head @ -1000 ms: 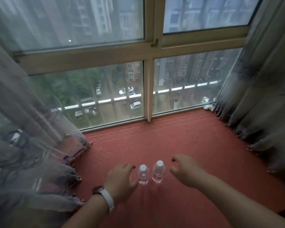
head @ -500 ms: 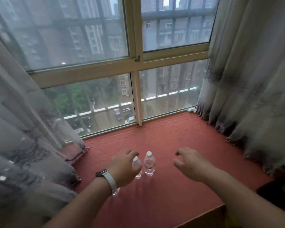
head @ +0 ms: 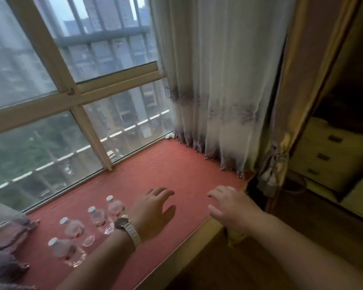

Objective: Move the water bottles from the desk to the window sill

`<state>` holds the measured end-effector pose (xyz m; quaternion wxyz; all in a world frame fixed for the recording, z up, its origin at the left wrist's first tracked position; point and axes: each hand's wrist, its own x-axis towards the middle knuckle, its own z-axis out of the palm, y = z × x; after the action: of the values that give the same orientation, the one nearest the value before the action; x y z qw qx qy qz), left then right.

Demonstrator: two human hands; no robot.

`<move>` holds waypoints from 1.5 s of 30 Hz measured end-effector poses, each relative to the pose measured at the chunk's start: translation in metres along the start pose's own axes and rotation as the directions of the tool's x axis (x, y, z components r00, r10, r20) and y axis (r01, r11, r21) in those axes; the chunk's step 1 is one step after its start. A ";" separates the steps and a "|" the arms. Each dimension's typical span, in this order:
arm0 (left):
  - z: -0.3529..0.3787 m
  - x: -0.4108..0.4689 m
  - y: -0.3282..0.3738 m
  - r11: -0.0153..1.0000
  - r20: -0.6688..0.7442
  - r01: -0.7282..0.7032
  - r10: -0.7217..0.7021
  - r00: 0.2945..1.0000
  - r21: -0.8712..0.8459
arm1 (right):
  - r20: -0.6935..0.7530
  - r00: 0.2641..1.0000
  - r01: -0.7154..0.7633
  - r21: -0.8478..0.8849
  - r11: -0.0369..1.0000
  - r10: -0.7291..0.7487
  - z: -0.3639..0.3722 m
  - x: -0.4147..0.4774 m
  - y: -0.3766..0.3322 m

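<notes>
- Water bottles (head: 96, 218), 4 of them, stand upright on the red-covered window sill (head: 166, 164). They are clear with white caps and form a loose row on its left part, running from the front edge toward the glass.
- My left hand (head: 153, 212) hovers over the sill just to the right of the nearest bottle, apart from it. Its fingers (head: 164, 192) are loosely spread and a little bent, holding nothing.
- A wristwatch (head: 126, 227) with a white strap sits on my left wrist, which overlaps the bases of 2 bottles from this angle.
- My right hand (head: 231, 208) hangs over the sill's front edge near its right end, fingers relaxed and slightly parted, empty.
- A sheer curtain (head: 218, 101) falls to the sill's right end, beside the window frame (head: 71, 97).
- Pale drawers (head: 327, 155) show at far right.
</notes>
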<state>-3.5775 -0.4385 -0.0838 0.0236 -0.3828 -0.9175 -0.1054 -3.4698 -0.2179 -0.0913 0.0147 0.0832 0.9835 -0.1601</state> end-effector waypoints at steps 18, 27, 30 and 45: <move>0.093 0.164 0.257 0.787 0.274 -0.615 0.603 0.749 -0.051 | -0.091 0.765 -0.628 0.118 0.769 0.638 -0.054 -0.174 0.209; 0.141 0.291 0.328 0.623 0.285 -0.766 0.771 0.569 -0.158 | -0.081 0.619 -0.777 0.087 0.624 0.781 -0.080 -0.126 0.296; 0.150 0.338 0.344 0.563 0.276 -0.807 0.816 0.508 -0.178 | -0.093 0.567 -0.815 0.079 0.574 0.818 -0.094 -0.101 0.320; 0.180 0.447 0.469 0.283 0.286 -0.933 0.934 0.214 -0.224 | -0.073 0.392 -0.917 0.050 0.396 0.917 -0.126 -0.099 0.420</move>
<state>-3.5543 0.2327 -0.1224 -0.0888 -0.8673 -0.4898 0.0011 -3.3020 0.1992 -0.0974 0.0567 0.6171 0.7752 -0.1226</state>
